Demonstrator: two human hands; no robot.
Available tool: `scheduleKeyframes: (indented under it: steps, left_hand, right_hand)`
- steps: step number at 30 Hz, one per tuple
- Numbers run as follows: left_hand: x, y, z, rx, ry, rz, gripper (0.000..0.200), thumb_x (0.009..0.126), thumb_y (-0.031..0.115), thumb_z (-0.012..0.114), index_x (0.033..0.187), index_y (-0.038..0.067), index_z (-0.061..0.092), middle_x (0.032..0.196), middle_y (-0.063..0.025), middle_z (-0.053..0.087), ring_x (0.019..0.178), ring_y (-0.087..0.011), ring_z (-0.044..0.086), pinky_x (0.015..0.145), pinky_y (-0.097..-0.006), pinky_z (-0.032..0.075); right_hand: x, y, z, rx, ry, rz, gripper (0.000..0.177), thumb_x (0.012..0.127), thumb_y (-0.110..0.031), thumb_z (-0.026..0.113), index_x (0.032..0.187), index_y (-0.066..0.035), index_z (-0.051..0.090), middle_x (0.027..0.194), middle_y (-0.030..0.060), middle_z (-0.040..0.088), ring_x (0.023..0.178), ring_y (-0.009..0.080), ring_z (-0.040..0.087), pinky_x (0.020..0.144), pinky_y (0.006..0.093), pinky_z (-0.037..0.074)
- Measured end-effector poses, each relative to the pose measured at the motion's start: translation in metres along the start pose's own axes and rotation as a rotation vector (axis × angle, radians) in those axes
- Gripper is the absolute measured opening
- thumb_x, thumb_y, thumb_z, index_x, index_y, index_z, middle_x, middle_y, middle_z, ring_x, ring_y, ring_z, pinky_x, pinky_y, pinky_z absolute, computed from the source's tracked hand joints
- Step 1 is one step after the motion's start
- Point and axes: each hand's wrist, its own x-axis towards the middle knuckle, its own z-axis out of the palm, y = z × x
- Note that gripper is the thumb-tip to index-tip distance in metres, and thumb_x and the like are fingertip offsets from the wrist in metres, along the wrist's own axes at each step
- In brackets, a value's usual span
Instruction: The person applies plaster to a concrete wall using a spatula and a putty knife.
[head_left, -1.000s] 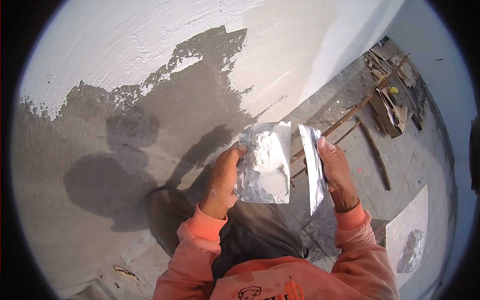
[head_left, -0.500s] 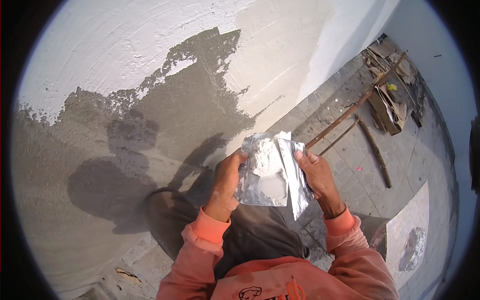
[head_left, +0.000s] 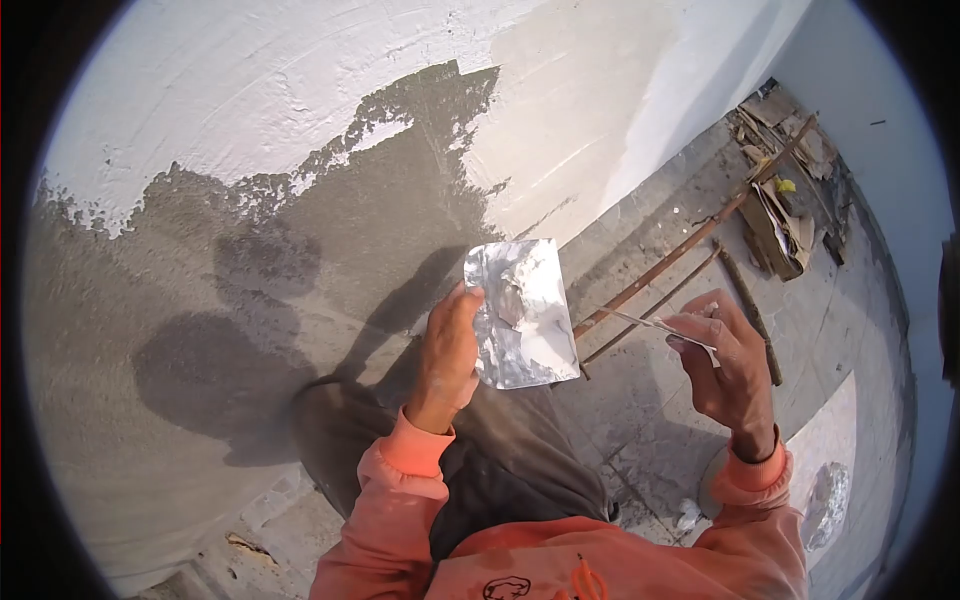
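My left hand (head_left: 448, 350) grips a flat metal putty plate (head_left: 488, 352) by its left edge, thumb on top. White putty (head_left: 537, 282) lies smeared and heaped on the plate's right half. Off to the right, my right hand (head_left: 728, 365) is closed on a thin putty scraper (head_left: 655, 323), which shows almost edge-on and points left toward the plate. Some white putty clings to the fingers of that hand. A gap separates scraper and plate. Ahead is the wall (head_left: 400, 200), white putty over its upper part and rough grey below.
Wooden poles (head_left: 680, 255) lie across the tiled floor to the right. Cardboard and scraps (head_left: 780, 225) are piled in the far corner. A pale board (head_left: 835, 425) with a lump of putty (head_left: 828, 505) sits at the lower right.
My right hand has moved right, taking the scraper off the plate and turning it edge-on. The plate in my left hand has shifted slightly up and left.
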Motion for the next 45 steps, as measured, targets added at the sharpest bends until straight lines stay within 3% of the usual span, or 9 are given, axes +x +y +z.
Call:
scheduleKeyframes:
  steps: [2,4,13,19,31,38,39,42,45]
  left_hand:
    - [0.000,-0.008,-0.003,-0.011,-0.042,0.031,0.038,0.091,0.021,0.047,0.120,-0.001,0.055,0.108,-0.0094,0.062,0.097,-0.0179,0.063,0.083,-0.0313,0.052]
    - [-0.001,-0.009,-0.007,-0.010,-0.049,0.054,0.037,0.091,0.022,0.047,0.119,0.000,0.055,0.109,-0.0097,0.062,0.098,-0.0186,0.062,0.084,-0.0324,0.052]
    - [-0.019,0.003,0.001,-0.041,-0.036,0.062,0.035,0.095,0.024,0.044,0.114,-0.001,0.058,0.100,-0.0069,0.061,0.092,-0.0124,0.058,0.080,-0.0259,0.047]
    - [-0.017,0.002,0.005,-0.090,-0.088,0.070,0.040,0.092,0.022,0.046,0.123,-0.001,0.052,0.111,-0.0116,0.061,0.100,-0.0204,0.062,0.086,-0.0332,0.052]
    - [-0.009,-0.039,0.012,-0.032,0.064,-0.037,0.029,0.096,0.020,0.044,0.109,0.000,0.060,0.097,-0.0033,0.060,0.085,-0.0105,0.052,0.074,-0.0261,0.044]
    - [0.012,-0.074,-0.009,-0.070,0.187,-0.062,0.027,0.093,0.018,0.044,0.104,0.000,0.060,0.098,-0.0083,0.061,0.089,-0.0177,0.061,0.077,-0.0322,0.050]
    - [0.013,-0.077,-0.012,-0.052,0.213,-0.036,0.027,0.094,0.019,0.043,0.104,0.000,0.060,0.099,-0.0083,0.061,0.089,-0.0177,0.061,0.078,-0.0320,0.050]
    - [0.002,-0.053,-0.020,0.001,0.146,-0.011,0.029,0.095,0.021,0.043,0.109,0.000,0.059,0.103,-0.0083,0.061,0.092,-0.0181,0.061,0.080,-0.0311,0.049]
    - [-0.010,-0.039,-0.024,-0.023,0.166,0.013,0.033,0.095,0.023,0.044,0.115,0.001,0.057,0.108,-0.0076,0.061,0.097,-0.0184,0.061,0.083,-0.0309,0.049]
  right_hand:
    - [0.014,-0.019,0.002,-0.246,0.007,-0.243,0.049,0.064,-0.004,0.067,0.112,-0.015,0.065,0.096,0.0094,0.052,0.086,0.0260,0.056,0.074,0.0397,0.050]
    - [0.021,-0.023,0.009,-0.295,0.034,-0.428,0.041,0.072,-0.009,0.062,0.112,-0.015,0.065,0.100,0.0090,0.053,0.089,0.0259,0.057,0.077,0.0419,0.049]
    - [0.031,-0.024,0.018,-0.342,-0.067,-0.547,0.034,0.081,-0.014,0.058,0.115,-0.006,0.062,0.119,0.0148,0.060,0.104,0.0260,0.060,0.083,0.0420,0.048]
    - [0.032,-0.026,0.021,-0.346,-0.151,-0.553,0.035,0.082,-0.012,0.058,0.116,-0.003,0.060,0.117,0.0136,0.061,0.104,0.0261,0.060,0.084,0.0417,0.048]
    - [0.052,-0.008,0.017,-0.250,-0.487,-0.564,0.022,0.079,-0.010,0.060,0.100,-0.004,0.060,0.096,0.0099,0.061,0.092,0.0249,0.061,0.083,0.0362,0.048]
    - [0.073,0.022,-0.010,0.006,-0.757,-0.352,0.026,0.076,0.001,0.061,0.102,0.001,0.061,0.091,0.0132,0.065,0.090,0.0326,0.062,0.083,0.0404,0.050]
    - [0.068,0.041,-0.007,0.082,-0.713,-0.311,0.025,0.084,-0.005,0.059,0.109,-0.003,0.062,0.087,0.0111,0.065,0.082,0.0253,0.064,0.069,0.0357,0.051]
    - [0.050,0.081,-0.009,0.259,-0.728,0.251,0.017,0.091,-0.008,0.058,0.107,-0.003,0.063,0.085,0.0081,0.065,0.086,0.0176,0.064,0.068,0.0324,0.052]
    - [0.010,0.139,0.036,0.747,-0.331,0.640,0.016,0.094,-0.009,0.057,0.109,-0.003,0.061,0.089,0.0037,0.065,0.085,0.0139,0.062,0.073,0.0308,0.052]
